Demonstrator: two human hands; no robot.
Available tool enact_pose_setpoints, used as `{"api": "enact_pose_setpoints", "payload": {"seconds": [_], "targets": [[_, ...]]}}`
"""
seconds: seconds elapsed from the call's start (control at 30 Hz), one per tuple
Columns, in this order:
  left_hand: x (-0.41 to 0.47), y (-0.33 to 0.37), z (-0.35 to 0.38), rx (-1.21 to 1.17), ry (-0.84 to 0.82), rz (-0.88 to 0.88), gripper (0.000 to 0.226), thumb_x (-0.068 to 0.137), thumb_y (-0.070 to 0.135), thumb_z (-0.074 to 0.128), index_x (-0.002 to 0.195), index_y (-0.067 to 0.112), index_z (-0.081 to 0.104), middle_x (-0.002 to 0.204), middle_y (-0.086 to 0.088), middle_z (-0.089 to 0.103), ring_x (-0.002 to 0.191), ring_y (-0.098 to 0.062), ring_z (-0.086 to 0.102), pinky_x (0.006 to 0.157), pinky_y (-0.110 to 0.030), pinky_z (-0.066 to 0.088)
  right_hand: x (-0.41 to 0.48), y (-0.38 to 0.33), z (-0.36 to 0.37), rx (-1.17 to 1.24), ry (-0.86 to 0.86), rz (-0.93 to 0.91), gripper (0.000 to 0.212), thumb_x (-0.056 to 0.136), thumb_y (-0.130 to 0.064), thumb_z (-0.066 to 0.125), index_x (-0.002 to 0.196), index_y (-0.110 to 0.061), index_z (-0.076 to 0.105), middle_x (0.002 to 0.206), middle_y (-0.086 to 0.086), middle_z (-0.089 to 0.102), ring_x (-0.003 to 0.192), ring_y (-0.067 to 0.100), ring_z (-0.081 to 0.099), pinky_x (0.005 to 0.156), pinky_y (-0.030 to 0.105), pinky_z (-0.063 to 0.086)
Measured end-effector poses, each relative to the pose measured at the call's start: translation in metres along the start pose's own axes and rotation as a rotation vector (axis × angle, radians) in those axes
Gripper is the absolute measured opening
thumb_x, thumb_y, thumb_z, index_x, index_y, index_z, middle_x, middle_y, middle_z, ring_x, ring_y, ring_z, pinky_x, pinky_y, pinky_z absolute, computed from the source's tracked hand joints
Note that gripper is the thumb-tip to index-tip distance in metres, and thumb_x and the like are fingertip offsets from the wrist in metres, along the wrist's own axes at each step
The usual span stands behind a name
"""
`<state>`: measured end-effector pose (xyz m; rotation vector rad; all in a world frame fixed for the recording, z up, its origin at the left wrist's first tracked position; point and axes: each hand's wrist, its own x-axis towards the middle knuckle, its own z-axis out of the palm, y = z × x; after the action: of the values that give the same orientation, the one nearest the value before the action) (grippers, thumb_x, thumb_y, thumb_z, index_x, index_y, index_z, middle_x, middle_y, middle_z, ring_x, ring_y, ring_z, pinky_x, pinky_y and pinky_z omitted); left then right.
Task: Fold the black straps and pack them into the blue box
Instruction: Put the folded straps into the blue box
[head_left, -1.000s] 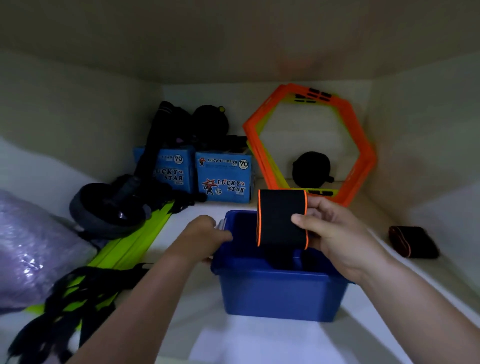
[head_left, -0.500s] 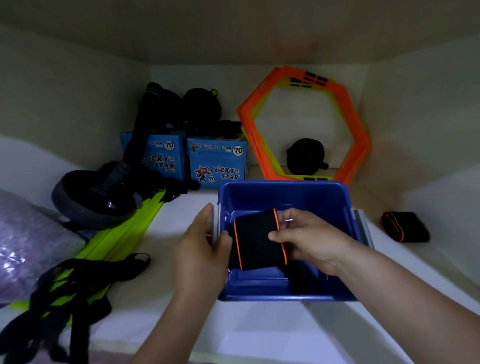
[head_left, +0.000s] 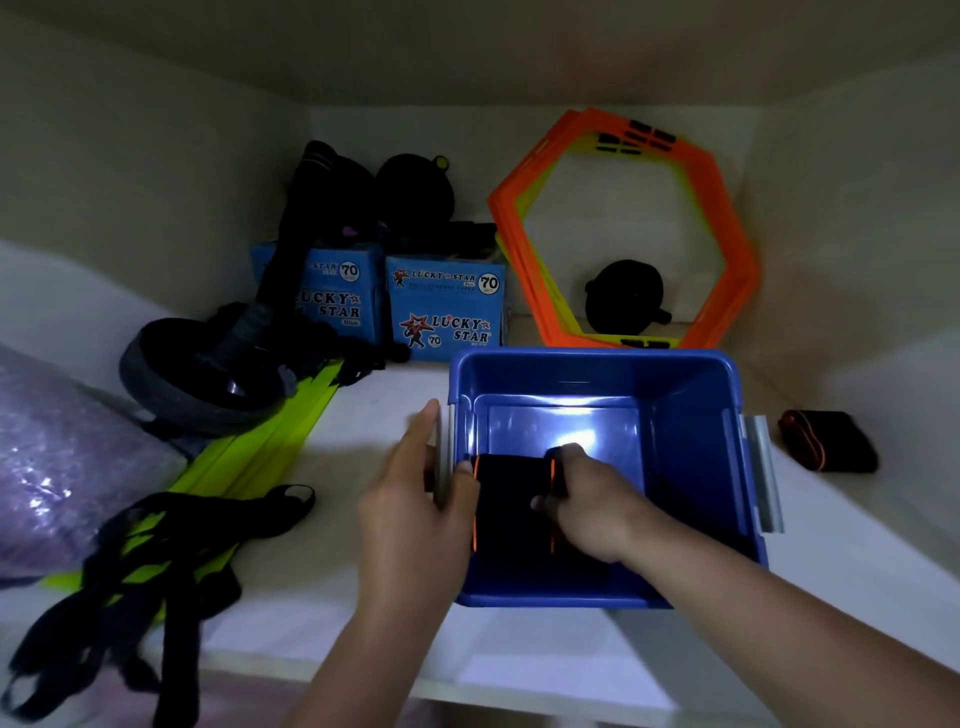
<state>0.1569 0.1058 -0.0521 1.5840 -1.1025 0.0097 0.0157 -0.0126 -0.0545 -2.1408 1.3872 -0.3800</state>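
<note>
Blue box (head_left: 691, 415); black strap (head_left: 511, 499) (orange-edged)

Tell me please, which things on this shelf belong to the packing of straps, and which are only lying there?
Job:
blue box
folded black strap, held by right hand
left hand steadying the box
second folded strap
loose black straps

Lying about:
orange hexagon rings
Lucky Star cartons
purple bag

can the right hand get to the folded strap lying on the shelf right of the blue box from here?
Probably yes, once freed. The right hand is down inside the blue box holding a folded strap. The other strap lies in the open on the shelf, with only the box wall to lift over.
</note>
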Motion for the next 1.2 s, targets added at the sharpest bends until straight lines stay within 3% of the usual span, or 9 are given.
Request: {"api": "enact_pose_setpoints", "payload": {"seconds": [0.07, 0.2, 0.3, 0.4, 0.63, 0.77, 0.97, 1.1, 1.2], "targets": [[0.003, -0.002, 0.000, -0.006, 0.007, -0.004, 0.060, 0.091, 0.021, 0.064, 0.148, 0.026, 0.048, 0.119, -0.009, 0.070, 0.103, -0.025, 0.067, 0.087, -0.036, 0.054, -0.002, -0.002, -0.001, -0.094, 0.029, -0.030, 0.037, 0.097, -0.034, 0.059, 0.127, -0.018, 0.044, 0.111, 0.007, 0.066, 0.095, 0.023, 0.059, 0.077, 0.031, 0.045], [0.005, -0.004, 0.003, -0.018, 0.016, -0.004, 0.060, 0.090, 0.019, 0.065, 0.147, 0.024, 0.048, 0.116, -0.011, 0.070, 0.103, -0.027, 0.066, 0.087, -0.037, 0.054, -0.002, -0.001, -0.003, -0.043, -0.002, -0.016, 0.032, 0.093, -0.038, 0.062, 0.118, -0.019, 0.054, 0.108, 0.003, 0.069, 0.100, 0.025, 0.066, 0.082, 0.033, 0.052], [0.005, -0.004, 0.004, -0.027, 0.015, -0.012, 0.060, 0.091, 0.019, 0.065, 0.148, 0.024, 0.048, 0.118, -0.012, 0.070, 0.105, -0.027, 0.065, 0.087, -0.034, 0.052, -0.001, 0.002, -0.008, 0.023, -0.033, -0.039, 0.029, 0.084, -0.039, 0.069, 0.105, -0.022, 0.061, 0.101, 0.002, 0.073, 0.091, 0.024, 0.071, 0.085, 0.039, 0.058], [0.004, -0.004, 0.005, -0.034, 0.016, -0.020, 0.059, 0.091, 0.018, 0.065, 0.147, 0.024, 0.049, 0.117, -0.012, 0.070, 0.103, -0.026, 0.065, 0.084, -0.031, 0.050, -0.003, 0.002, -0.018, -0.005, -0.027, -0.073, 0.025, 0.082, -0.041, 0.074, 0.095, -0.022, 0.062, 0.090, -0.002, 0.070, 0.084, 0.017, 0.068, 0.077, 0.034, 0.056], [0.006, -0.007, 0.008, -0.051, 0.029, -0.030, 0.059, 0.091, 0.017, 0.065, 0.147, 0.025, 0.049, 0.116, -0.014, 0.069, 0.100, -0.029, 0.065, 0.082, -0.036, 0.051, -0.005, 0.009, -0.029, 0.058, -0.047, -0.100, 0.067, 0.076, -0.045, 0.079, 0.136, -0.025, 0.058, 0.123, -0.004, 0.067, 0.114, 0.013, 0.063, 0.098, 0.029, 0.051], [0.006, -0.007, 0.009, -0.058, 0.031, -0.034, 0.059, 0.091, 0.019, 0.065, 0.147, 0.025, 0.048, 0.114, -0.014, 0.069, 0.097, -0.028, 0.064, 0.082, -0.036, 0.052, -0.005, 0.011, -0.029, 0.079, -0.062, -0.106, 0.052, 0.078, -0.035, 0.080, 0.127, -0.025, 0.064, 0.114, -0.004, 0.070, 0.107, 0.014, 0.067, 0.091, 0.028, 0.053], [0.009, -0.005, 0.010, -0.067, 0.025, -0.030, 0.059, 0.090, 0.022, 0.064, 0.147, 0.025, 0.049, 0.115, -0.014, 0.069, 0.101, -0.030, 0.065, 0.084, -0.039, 0.053, 0.005, 0.011, -0.017, 0.158, -0.036, -0.128, 0.010, 0.084, -0.019, 0.074, 0.094, -0.017, 0.073, 0.087, 0.004, 0.079, 0.082, 0.021, 0.076, 0.085, 0.047, 0.060], [0.012, -0.008, 0.010, -0.054, 0.023, -0.022, 0.059, 0.089, 0.025, 0.063, 0.147, 0.026, 0.049, 0.116, -0.014, 0.069, 0.104, -0.031, 0.065, 0.085, -0.043, 0.054, 0.009, 0.014, -0.018, 0.166, -0.058, -0.129, 0.018, 0.078, -0.031, 0.076, 0.090, -0.017, 0.074, 0.086, 0.005, 0.079, 0.083, 0.022, 0.076, 0.086, 0.049, 0.060], [0.013, -0.008, 0.011, -0.055, 0.032, -0.022, 0.058, 0.089, 0.027, 0.061, 0.146, 0.027, 0.050, 0.117, -0.014, 0.069, 0.103, -0.031, 0.065, 0.086, -0.045, 0.056, 0.007, 0.016, -0.022, 0.131, -0.074, -0.127, 0.031, 0.074, -0.036, 0.080, 0.101, -0.021, 0.075, 0.094, 0.000, 0.078, 0.091, 0.018, 0.074, 0.092, 0.044, 0.058]]}}
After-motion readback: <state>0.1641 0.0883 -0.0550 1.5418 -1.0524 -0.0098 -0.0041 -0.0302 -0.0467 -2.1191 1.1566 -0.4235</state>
